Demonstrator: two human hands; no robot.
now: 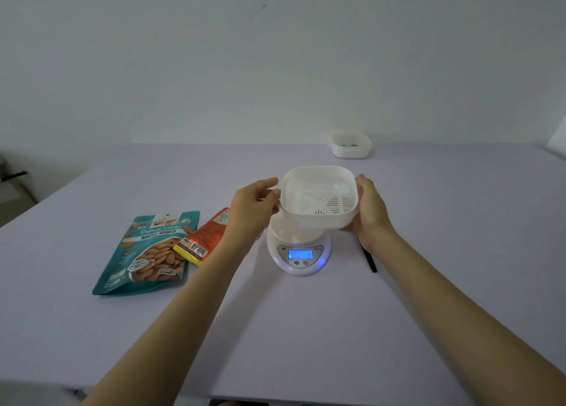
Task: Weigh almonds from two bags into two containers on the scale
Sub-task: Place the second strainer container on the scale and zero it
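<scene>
A white slotted container point(318, 196) is held just above the white round scale point(298, 252), and nothing lies in it. My left hand point(252, 205) grips its left rim and my right hand point(372, 211) grips its right side. The scale's blue display is lit and reads 0. A teal bag of roasted almonds point(150, 254) lies flat to the left of the scale. An orange bag point(205, 237) with a yellow edge lies partly on it and under my left forearm. A second white container point(350, 145) with some almonds in it stands at the table's far edge.
The pale lilac table point(275, 329) runs up to a white wall. A thin black stick point(369, 257) lies to the right of the scale, partly under my right wrist. Dark objects sit off the table at far left.
</scene>
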